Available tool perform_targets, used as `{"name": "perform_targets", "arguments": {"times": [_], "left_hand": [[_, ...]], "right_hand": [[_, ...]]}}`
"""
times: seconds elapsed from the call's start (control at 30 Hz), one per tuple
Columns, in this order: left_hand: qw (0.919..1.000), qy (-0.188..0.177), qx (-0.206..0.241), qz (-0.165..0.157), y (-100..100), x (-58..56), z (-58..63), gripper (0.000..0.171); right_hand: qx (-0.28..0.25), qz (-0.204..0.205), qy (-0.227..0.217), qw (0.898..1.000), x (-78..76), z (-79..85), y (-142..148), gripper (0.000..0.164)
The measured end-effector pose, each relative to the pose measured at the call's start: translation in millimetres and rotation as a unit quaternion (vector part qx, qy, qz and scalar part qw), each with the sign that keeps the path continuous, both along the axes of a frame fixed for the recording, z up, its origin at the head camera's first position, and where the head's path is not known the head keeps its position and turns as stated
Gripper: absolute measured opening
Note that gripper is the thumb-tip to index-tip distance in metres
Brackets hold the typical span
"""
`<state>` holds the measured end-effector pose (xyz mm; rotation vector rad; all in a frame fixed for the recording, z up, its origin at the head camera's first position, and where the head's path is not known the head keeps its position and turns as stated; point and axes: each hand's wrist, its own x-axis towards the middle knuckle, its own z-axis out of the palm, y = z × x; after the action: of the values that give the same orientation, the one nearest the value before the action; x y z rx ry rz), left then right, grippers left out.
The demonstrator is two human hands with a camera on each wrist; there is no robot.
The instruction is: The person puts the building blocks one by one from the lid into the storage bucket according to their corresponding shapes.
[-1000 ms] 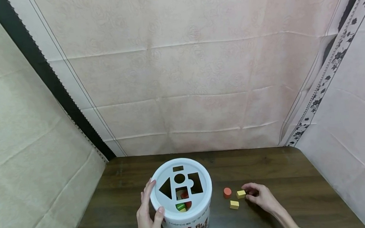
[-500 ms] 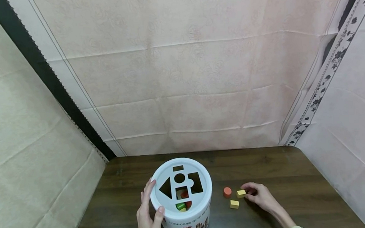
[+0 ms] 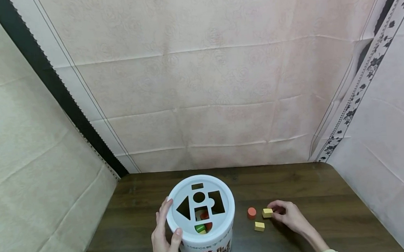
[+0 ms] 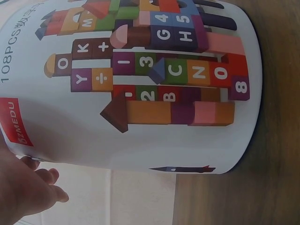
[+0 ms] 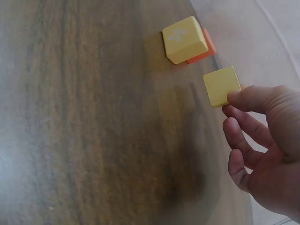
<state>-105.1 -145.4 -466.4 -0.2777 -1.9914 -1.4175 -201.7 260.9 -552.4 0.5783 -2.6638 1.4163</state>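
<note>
A white toy-block bucket (image 3: pixel 207 246) stands upright at the table's front, its pale lid (image 3: pixel 220 226) cut with shaped holes. Green and red blocks show inside through the openings. My left hand (image 3: pixel 164 236) grips the bucket's left side at the lid rim, thumb in front and fingers behind. To the right, my right hand (image 3: pixel 290 216) pinches a yellow block (image 5: pixel 221 86) between thumb and fingertips. A second yellow block (image 3: pixel 259 226), with a pale mark on its face in the right wrist view, lies just in front. Left of the pinched one sits a round red block (image 3: pixel 251 213).
The brown wooden table (image 3: pixel 327 195) ends at a pale cloth wall (image 3: pixel 221 102) behind. More cloth hangs at the left and right. Printed block pictures and lettering cover the bucket's side in the left wrist view.
The pinched yellow block and my right hand have shifted very slightly up and right, and the block has turned a little. My left hand and the bucket stay put.
</note>
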Motion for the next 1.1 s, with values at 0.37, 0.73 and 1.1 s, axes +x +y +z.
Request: {"name": "perform_targets", "arguments": {"times": [0.37, 0.73, 1.1], "left_hand": [[1.0, -0.004, 0.005, 0.0, 0.1, 0.3, 0.8, 0.061], [0.9997, 0.021, 0.003, -0.006, 0.2, 0.3, -0.3, 0.062], [0.9996, 0.026, 0.004, -0.009, 0.3, 0.0, -1.4, 0.062]], "right_hand": [[-0.005, -0.005, 0.066, 0.998, -3.1, 17.5, -5.4, 0.022], [-0.018, 0.0, 0.1, 0.995, -10.2, 50.3, -20.3, 0.024], [-0.025, 0.013, 0.13, 0.991, -18.1, 87.4, -40.8, 0.026]]}}
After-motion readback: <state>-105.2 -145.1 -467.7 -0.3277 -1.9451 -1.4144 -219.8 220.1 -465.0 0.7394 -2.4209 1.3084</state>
